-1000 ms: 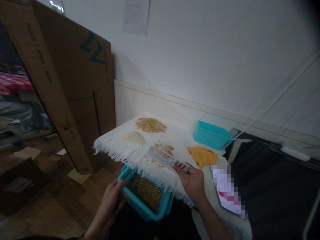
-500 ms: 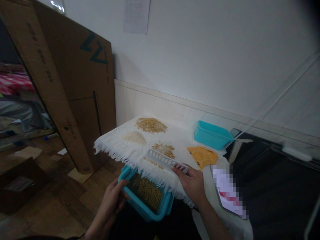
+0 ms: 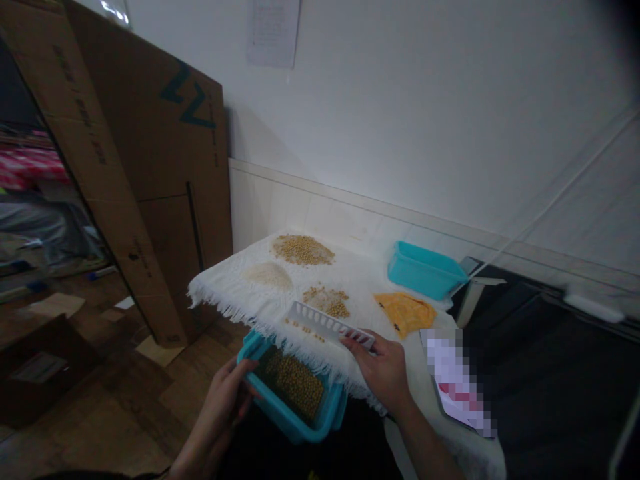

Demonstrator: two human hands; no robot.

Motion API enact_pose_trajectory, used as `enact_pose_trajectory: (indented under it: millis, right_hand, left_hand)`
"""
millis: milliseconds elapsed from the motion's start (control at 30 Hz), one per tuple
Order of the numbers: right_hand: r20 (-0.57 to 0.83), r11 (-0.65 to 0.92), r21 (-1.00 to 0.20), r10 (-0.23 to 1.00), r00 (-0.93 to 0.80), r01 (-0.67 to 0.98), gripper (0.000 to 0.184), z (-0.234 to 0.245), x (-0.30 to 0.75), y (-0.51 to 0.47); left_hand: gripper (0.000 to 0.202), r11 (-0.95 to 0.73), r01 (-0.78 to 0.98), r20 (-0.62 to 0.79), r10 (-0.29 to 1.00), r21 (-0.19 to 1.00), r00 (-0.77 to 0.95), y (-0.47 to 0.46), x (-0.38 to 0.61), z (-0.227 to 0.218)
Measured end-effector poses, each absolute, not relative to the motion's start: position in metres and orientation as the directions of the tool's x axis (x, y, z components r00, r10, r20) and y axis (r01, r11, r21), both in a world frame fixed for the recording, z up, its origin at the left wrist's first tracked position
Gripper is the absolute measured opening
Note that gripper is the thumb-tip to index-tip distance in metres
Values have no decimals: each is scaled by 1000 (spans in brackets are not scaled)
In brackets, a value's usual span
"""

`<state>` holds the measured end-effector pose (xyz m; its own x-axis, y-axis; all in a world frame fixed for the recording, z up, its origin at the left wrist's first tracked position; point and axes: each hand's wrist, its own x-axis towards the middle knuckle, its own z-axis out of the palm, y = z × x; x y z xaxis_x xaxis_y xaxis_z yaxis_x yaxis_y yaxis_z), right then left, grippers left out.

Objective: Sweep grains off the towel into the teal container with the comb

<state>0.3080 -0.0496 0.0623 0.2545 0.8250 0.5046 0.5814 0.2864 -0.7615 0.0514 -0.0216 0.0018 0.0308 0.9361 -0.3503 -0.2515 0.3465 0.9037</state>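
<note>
The left hand (image 3: 227, 390) holds the near teal bin (image 3: 280, 417) below the white cloth (image 3: 357, 273); the right hand (image 3: 387, 370) grips a slotted strip (image 3: 327, 324) just beyond loose beans (image 3: 306, 329) — too hard a push could scatter them past the rim.

We're drawing the slotted white strip (image 3: 325, 325) back from the small heap (image 3: 330, 300), loose beans (image 3: 306, 329) now nearer the cloth's fringe (image 3: 320, 362)!

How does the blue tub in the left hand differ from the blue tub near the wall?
The left hand holds the front tub, while the back tub stands near the wall. Beans show inside the front tub; the back tub's bottom is hidden. Both are blue and open on top.
</note>
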Motion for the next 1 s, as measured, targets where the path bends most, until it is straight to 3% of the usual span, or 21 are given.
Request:
enact_pose_trajectory:
  millis: [267, 1000]
  right_hand:
    - [488, 275, -773, 834, 258, 572, 24, 63, 304, -49]
    - [590, 396, -666, 798, 122, 632, 19, 57, 287, -47]
  left_hand:
    - [28, 345, -230, -350, 937, 910, 20, -20, 51, 0]
    - [25, 342, -261, -353, 936, 903, 5, -17, 42, -2]
